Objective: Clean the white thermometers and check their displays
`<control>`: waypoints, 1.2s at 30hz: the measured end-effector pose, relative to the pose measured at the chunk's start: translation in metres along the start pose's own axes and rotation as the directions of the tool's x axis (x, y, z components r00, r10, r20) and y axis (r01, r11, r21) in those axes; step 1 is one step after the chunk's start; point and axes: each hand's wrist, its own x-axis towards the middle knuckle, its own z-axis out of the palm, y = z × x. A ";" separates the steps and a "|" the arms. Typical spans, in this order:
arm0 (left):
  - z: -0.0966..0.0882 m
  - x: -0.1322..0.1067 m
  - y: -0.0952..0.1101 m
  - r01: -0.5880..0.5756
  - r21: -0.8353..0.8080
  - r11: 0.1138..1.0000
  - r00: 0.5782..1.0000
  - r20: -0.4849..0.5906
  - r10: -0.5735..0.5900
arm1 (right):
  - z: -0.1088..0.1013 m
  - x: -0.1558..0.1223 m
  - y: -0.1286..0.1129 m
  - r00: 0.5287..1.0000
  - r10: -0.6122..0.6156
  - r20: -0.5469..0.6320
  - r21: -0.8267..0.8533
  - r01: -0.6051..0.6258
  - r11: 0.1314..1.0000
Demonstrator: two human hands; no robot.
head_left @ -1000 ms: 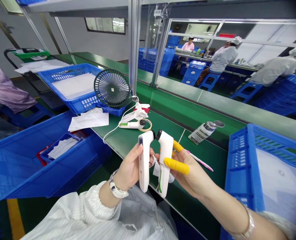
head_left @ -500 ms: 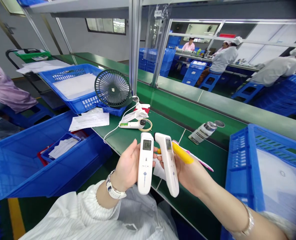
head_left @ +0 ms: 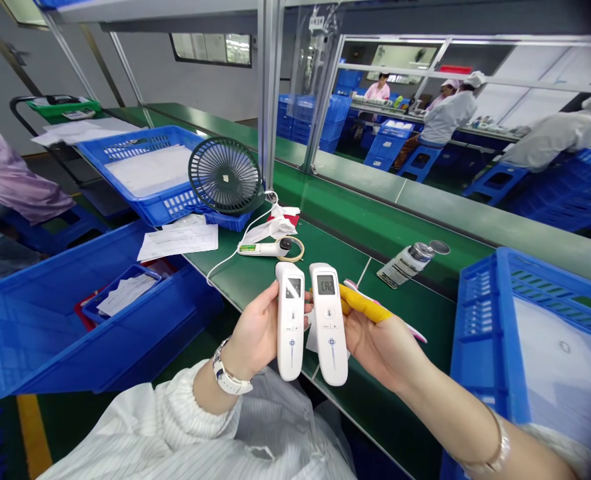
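My left hand (head_left: 255, 327) is closed around a white infrared thermometer (head_left: 290, 327), its small screen facing up and catching a glare. In my right hand (head_left: 375, 340), whose thumb or finger wears a yellow cover, is a second white infrared thermometer (head_left: 332, 333) with dark characters on its grey screen. The two thermometers stand side by side, slightly apart, above the near edge of the green table. Behind my right hand lies a pink and white toothbrush-like stick (head_left: 415, 332), partly hidden. Another thermometer (head_left: 262, 249) with a green strip rests on the table beside a tape roll (head_left: 300, 249).
A dark fan (head_left: 225, 177) stands at the back beside a blue basket (head_left: 150, 210) with white sheets. A bottle (head_left: 400, 267) tilts on the table. Blue crates flank me: a large bin (head_left: 40, 347) on the left, a crate (head_left: 480, 320) on the right. People sit in the background.
My right hand has turned its thermometer so the screen now faces me. The left thermometer has tilted slightly, and its screen now shows glare instead of characters.
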 end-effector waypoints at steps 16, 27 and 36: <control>-0.008 0.000 -0.003 -0.077 -0.017 0.997 0.996 0.042 0.077 | -0.005 -0.001 0.006 0.995 -0.095 0.029 -0.127 0.098 0.987; -0.015 0.002 -0.018 -0.233 0.322 0.918 0.971 0.129 0.201 | -0.004 0.002 0.006 0.988 -0.120 0.092 -0.363 0.146 0.920; -0.013 0.001 -0.021 -0.259 0.384 0.886 0.963 0.178 0.204 | -0.007 0.002 0.015 0.996 -0.044 0.079 -0.420 0.074 0.905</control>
